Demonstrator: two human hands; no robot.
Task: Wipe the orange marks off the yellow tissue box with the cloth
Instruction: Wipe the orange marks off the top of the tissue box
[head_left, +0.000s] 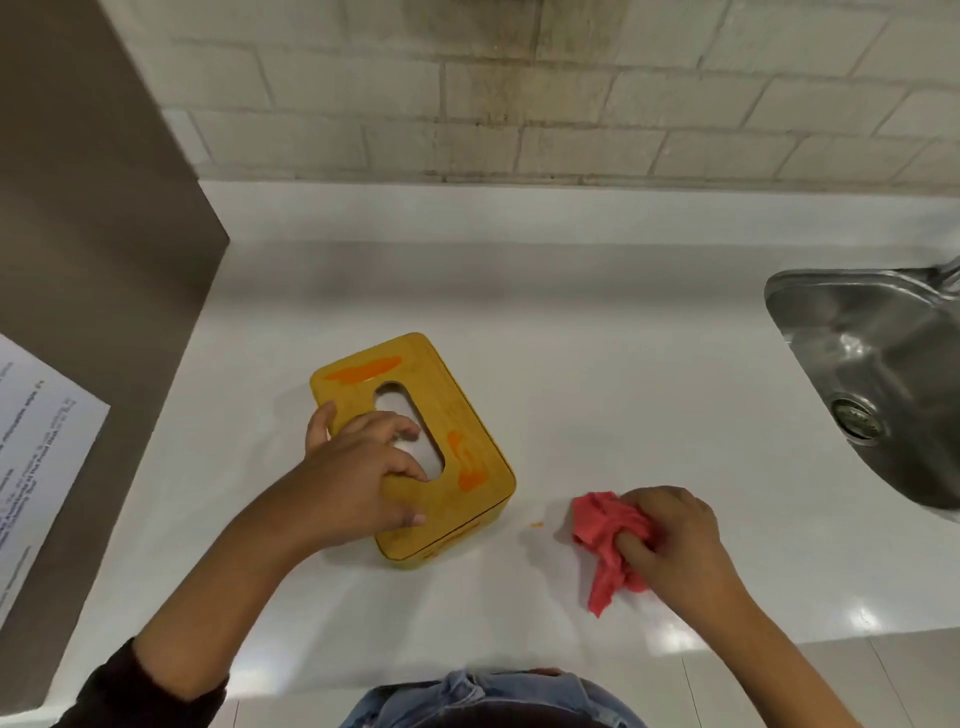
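On the white surface (571, 338), a little left of the middle, the yellow tissue box (447, 395) lies flat with its oval opening upward. Two orange marks show on the lid, one (363, 370) along the far edge and one (467, 462) beside the opening. The left hand (363, 467) holds the box, with the thumb at its left edge and the curled fingers over the lid. The right hand (675, 540) grasps the bunched red cloth (602, 525), which touches the surface to the right of the box, apart from it. I judge the box to be stiff, smooth and rather light, so it may slide under rubbing. A firm hold at the edges, away from the marks, seems best. The cloth looks soft, so a gathered pad should press well.
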